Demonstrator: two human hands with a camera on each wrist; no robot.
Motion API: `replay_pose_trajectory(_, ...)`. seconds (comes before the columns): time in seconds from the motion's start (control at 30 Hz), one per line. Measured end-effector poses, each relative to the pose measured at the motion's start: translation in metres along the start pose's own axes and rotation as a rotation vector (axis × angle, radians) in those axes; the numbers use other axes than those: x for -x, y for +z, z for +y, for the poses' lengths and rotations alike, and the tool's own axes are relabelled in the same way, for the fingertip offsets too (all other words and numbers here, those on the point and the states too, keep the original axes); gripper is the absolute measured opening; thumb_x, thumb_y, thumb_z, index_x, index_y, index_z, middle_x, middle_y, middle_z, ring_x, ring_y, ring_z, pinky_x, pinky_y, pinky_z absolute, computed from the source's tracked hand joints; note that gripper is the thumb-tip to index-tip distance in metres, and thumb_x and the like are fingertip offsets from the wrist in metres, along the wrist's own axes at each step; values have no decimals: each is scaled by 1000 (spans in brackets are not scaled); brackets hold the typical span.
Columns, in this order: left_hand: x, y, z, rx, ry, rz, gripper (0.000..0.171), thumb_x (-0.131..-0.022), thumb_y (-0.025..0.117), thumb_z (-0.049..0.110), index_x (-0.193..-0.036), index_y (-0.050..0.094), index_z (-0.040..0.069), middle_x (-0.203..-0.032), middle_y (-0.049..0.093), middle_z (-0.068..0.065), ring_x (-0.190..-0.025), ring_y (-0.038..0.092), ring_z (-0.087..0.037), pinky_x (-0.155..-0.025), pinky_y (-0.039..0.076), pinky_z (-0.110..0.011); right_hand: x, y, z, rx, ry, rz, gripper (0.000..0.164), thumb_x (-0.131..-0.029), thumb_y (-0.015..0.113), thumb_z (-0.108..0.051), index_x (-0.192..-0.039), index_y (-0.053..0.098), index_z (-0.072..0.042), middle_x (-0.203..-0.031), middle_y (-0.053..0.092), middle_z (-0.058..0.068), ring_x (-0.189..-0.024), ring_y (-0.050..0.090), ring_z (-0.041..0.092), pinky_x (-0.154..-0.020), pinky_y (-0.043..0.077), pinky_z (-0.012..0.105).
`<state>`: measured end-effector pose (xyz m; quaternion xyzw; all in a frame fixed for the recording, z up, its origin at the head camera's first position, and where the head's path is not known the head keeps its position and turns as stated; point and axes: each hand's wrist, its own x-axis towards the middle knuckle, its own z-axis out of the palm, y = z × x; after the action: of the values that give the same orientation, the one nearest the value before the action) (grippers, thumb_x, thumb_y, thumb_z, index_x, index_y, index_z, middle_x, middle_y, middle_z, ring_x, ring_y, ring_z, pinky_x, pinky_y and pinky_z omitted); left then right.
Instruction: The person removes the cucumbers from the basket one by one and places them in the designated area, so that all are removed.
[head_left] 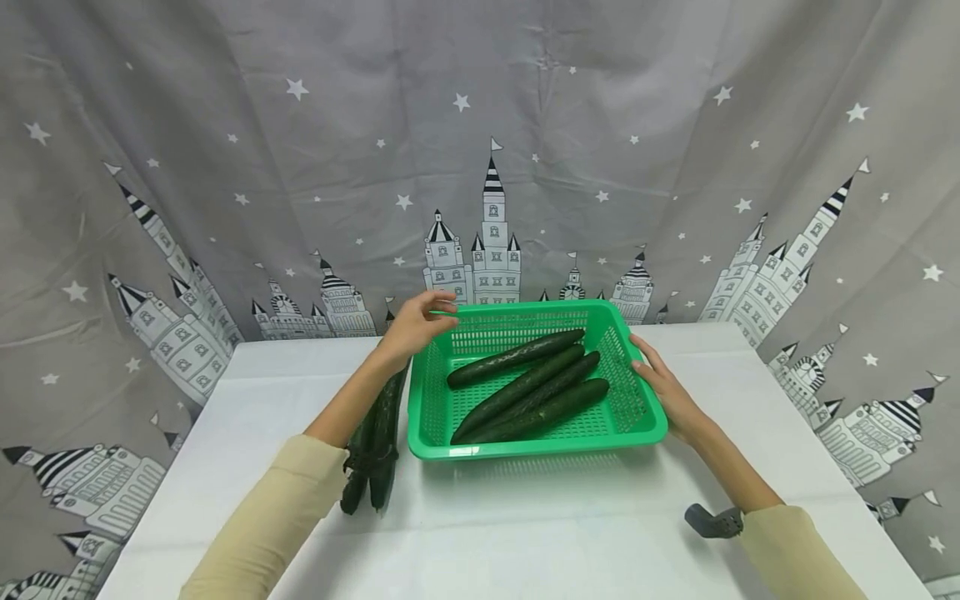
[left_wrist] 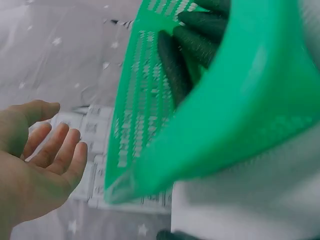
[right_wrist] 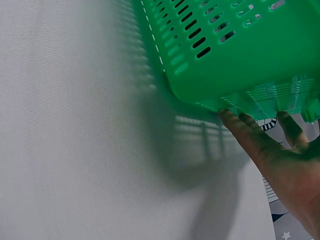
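Note:
A green plastic basket (head_left: 536,451) with slotted walls stands mid-table, holding several dark green cucumbers (head_left: 517,358). My left hand (head_left: 416,325) hovers at its back left corner, fingers loosely bent. In the left wrist view that hand (left_wrist: 42,165) holds nothing, and a gap separates it from the basket wall (left_wrist: 142,100). On the other side, my right hand (head_left: 667,392) touches the basket's right wall with extended fingers. Its fingertips (right_wrist: 227,117) meet the wall's outside in the right wrist view. More cucumbers (head_left: 384,425) lie left of the basket, partly hidden by my left forearm.
A white cloth covers the table (head_left: 525,533). Behind it hangs a grey curtain (head_left: 420,125) printed with stars and castles. A dark wrist device (head_left: 712,522) sticks out beside my right cuff. The basket casts a shadow on the cloth.

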<state>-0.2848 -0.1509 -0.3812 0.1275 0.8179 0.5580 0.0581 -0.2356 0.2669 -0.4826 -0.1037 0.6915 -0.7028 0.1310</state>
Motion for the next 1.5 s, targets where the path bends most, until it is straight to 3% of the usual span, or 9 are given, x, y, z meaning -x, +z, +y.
replay_pose_trajectory(0.3, -36, 49, -3, -106, 49, -133, 37, -98, 63, 6, -133, 58, -3, -132, 59, -20, -122, 56, -33, -99, 48, -42, 1, -2, 1, 2, -6, 1, 64, -110, 34, -37, -162, -2, -25, -160, 8, 24, -135, 32, 52, -95, 51, 44)
replay_pose_trajectory(0.63, -64, 81, -8, -132, -55, -252, 36, -97, 65, 5, -132, 59, -4, -131, 60, -19, -120, 57, -30, -100, 48, -39, -2, -1, 1, 7, -7, -7, 64, -110, 33, -37, -162, -2, -24, -162, 4, 22, -138, 29, 52, -99, 49, 43)
replay_pose_trajectory(0.87, -72, 94, -14, -133, -118, -307, 40, -99, 62, 4, -137, 55, -3, -138, 55, -20, -126, 53, -31, -102, 46, -41, -2, -2, 0, 22, 3, 18, 64, -110, 35, -37, -162, 0, -25, -163, 3, 20, -138, 30, 51, -97, 50, 42)
replay_pose_trajectory(1.23, -79, 102, -27, -260, -173, -401, 46, -99, 60, 6, -144, 51, -1, -145, 50, -18, -134, 46, -32, -106, 43, -42, -3, -3, 1, -1, -12, 1, 64, -110, 35, -37, -162, 0, -24, -162, 5, 24, -138, 29, 54, -98, 48, 47)
replay_pose_trajectory(1.5, -81, 107, -34, -275, -190, -419, 46, -100, 57, 2, -146, 50, 3, -149, 46, -20, -137, 43, -33, -107, 42, -44, -3, -4, 2, -18, -13, 3, 64, -110, 35, -35, -162, -1, -22, -161, 7, 25, -138, 29, 54, -99, 47, 47)
